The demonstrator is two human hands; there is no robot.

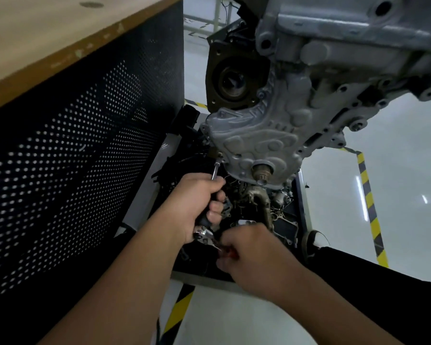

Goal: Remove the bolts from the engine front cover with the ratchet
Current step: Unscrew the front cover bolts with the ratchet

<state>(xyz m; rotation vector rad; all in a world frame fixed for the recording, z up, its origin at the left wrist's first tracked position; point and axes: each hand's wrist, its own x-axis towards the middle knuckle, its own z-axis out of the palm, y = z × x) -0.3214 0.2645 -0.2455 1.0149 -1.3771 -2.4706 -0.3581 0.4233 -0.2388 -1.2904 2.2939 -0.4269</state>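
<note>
Right, ratchet (205,236) is on a long extension (215,171) running up toward 12 o'clock to a bolt (219,155) on the lower-left edge of the cover (256,135), which hangs at about 1 o'clock from the hands. Left hand (197,202) is wrapped round the extension's lower, dark part just above the ratchet head; right hand (254,250) is curled round the red-handled end at 5 o'clock from it. Socket seating can't be made out, too small and dim. To do it well: left hand should hold the extension dead in line with the bolt and push in, since a long bar cocks off easily and rounds the head. Right hand swings short arcs; parts tray (302,195) below and the perforated panel (85,145) at 9 o'clock limit travel. Crank stub (261,174) sits just at 3 o'clock of the bolt, keep clear of it. More bolts show along the right edge, so I'd judge plenty left.
</note>
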